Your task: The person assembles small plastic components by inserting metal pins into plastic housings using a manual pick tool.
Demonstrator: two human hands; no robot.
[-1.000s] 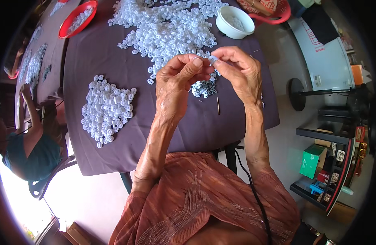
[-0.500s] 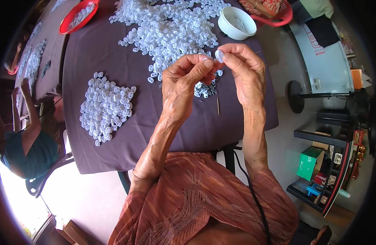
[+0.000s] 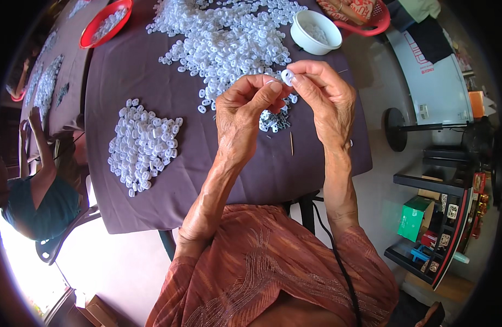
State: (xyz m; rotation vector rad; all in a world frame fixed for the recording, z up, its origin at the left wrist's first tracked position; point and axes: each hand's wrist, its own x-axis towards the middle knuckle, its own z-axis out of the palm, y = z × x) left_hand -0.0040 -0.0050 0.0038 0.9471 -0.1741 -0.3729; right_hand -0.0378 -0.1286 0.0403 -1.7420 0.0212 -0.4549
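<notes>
Pinching a holed white piece point(image 3: 287, 76) over the bench point(image 3: 286, 177), apparently by its edge to leave the face visible, the right hand point(image 3: 333, 102) hovers beside the left hand point(image 3: 239, 109), itself clasping a barely visible pale bit point(image 3: 273, 82).

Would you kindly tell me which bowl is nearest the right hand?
The round white bowl, just beyond the right hand; the red bowl and red perforated basket lie farther off.
</notes>
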